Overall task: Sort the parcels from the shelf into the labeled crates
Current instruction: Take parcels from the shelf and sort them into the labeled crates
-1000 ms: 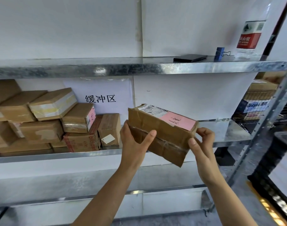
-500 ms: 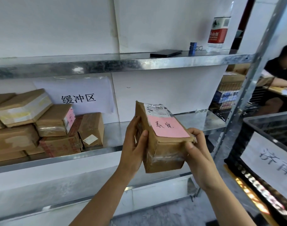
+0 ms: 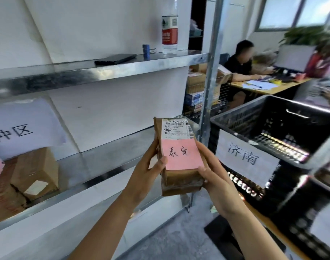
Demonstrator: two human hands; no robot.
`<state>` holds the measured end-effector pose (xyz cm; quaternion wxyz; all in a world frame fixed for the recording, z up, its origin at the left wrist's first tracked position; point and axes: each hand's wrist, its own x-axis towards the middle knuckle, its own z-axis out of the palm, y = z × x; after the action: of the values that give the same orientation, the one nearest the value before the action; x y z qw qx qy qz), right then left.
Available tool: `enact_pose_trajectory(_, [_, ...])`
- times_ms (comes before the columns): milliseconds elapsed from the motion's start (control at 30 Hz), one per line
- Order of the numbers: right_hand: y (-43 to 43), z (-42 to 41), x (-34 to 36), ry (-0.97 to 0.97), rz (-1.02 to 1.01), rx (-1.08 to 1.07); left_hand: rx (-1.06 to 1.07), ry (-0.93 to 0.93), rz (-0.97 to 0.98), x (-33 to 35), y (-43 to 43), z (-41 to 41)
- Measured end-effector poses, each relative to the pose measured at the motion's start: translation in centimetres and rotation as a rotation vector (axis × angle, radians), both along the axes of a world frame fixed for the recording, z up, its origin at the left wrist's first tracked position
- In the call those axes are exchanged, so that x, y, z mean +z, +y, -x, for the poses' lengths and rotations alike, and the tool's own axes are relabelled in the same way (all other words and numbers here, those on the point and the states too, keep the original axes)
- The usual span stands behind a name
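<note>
I hold a brown cardboard parcel (image 3: 179,177) in front of me, its top turned up. It carries a white shipping label and a pink slip with handwritten characters. My left hand (image 3: 147,169) grips its left side and my right hand (image 3: 214,177) grips its right and near end. To the right stands a black plastic crate (image 3: 284,121) with a white paper label (image 3: 244,156) on its front. A few more cardboard parcels (image 3: 29,177) lie on the metal shelf (image 3: 107,147) at the far left.
The upper shelf (image 3: 104,70) holds a dark flat device (image 3: 115,59), a blue clip (image 3: 147,50) and a water bottle (image 3: 169,29). A steel upright (image 3: 209,102) separates shelf and crate. More black crates (image 3: 301,212) stack below. A person (image 3: 241,66) sits at a desk behind.
My view has swung right, from the parcel stack toward the crates. The parcel has turned in my hands so its labelled top faces me, and it sits nearer the labelled crate.
</note>
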<state>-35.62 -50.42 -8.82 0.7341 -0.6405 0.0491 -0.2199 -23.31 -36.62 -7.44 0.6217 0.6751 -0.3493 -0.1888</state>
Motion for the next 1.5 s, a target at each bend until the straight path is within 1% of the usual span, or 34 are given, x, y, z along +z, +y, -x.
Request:
enact_pose_trajectory(100, [-1.4, 1.3, -0.3, 0.011, -0.019, -0.061, -0.068, 0.0, -0.028, -0.2, -2.4, -0.1])
enact_pose_trajectory(167, [-2.4, 2.1, -0.2, 0.016, 0.015, -0.119, -0.117, 0.002, -0.025, -0.1, -4.2, 0.0])
enact_pose_trajectory(367, [-6.4, 4.9, 0.7, -0.025, 0.008, -0.277, -0.307, 0.033, 0.044, 0.8, -10.6, 1.1])
enact_pose_trajectory(433, [-7.9, 6.2, 1.1, -0.053, 0.003, -0.331, -0.364, 0.016, 0.062, 1.0, -13.0, 1.8])
enact_pose_trajectory(567, [-11.1, 10.1, 1.2, -0.106, 0.006, -0.499, -0.52, 0.004, 0.075, 1.5, -18.8, 4.4])
enact_pose_trajectory(833, [-19.1, 20.3, 1.8, -0.134, 0.015, -0.782, -0.813, -0.126, 0.051, 2.0, -31.5, 12.7])
enact_pose_trajectory(967, [-23.6, 24.2, 2.3, -0.112, 0.055, -0.81, -0.918, -0.135, 0.051, 2.4, -37.2, 16.4])
enact_pose_trajectory(1100, [-28.2, 26.8, 1.7, -0.023, 0.045, -0.797, -0.999, -0.046, 0.003, 1.9, -42.2, 18.9])
enact_pose_trajectory(1200, [-31.1, 28.0, 0.5, 0.045, -0.075, -0.76, -1.032, -0.053, -0.065, 0.9, -44.8, 19.9])
enact_pose_trajectory(1267, [-32.6, 28.3, -0.5, 0.064, -0.156, -0.784, -1.036, -0.057, -0.128, 0.0, -46.2, 20.0])
enact_pose_trajectory(1300, [-33.3, 28.3, -1.0, 0.073, -0.189, -0.803, -1.041, -0.081, -0.165, -0.2, -46.8, 20.1])
enact_pose_trajectory(1367, [-34.6, 28.0, -2.0, 0.104, -0.224, -0.834, -1.052, -0.228, -0.252, -0.3, -47.9, 20.0])
enact_pose_trajectory(1400, [-35.2, 27.7, -2.5, 0.127, -0.228, -0.844, -1.054, -0.357, -0.293, -0.4, -48.5, 19.8])
enact_pose_trajectory(1467, [-36.0, 27.4, -3.4, 0.169, -0.233, -0.866, -0.996, -0.74, -0.369, -0.6, -49.6, 19.1])
enact_pose_trajectory(1500, [-36.5, 27.4, -4.0, 0.192, -0.241, -0.883, -0.922, -0.938, -0.399, -0.9, -50.3, 18.6])
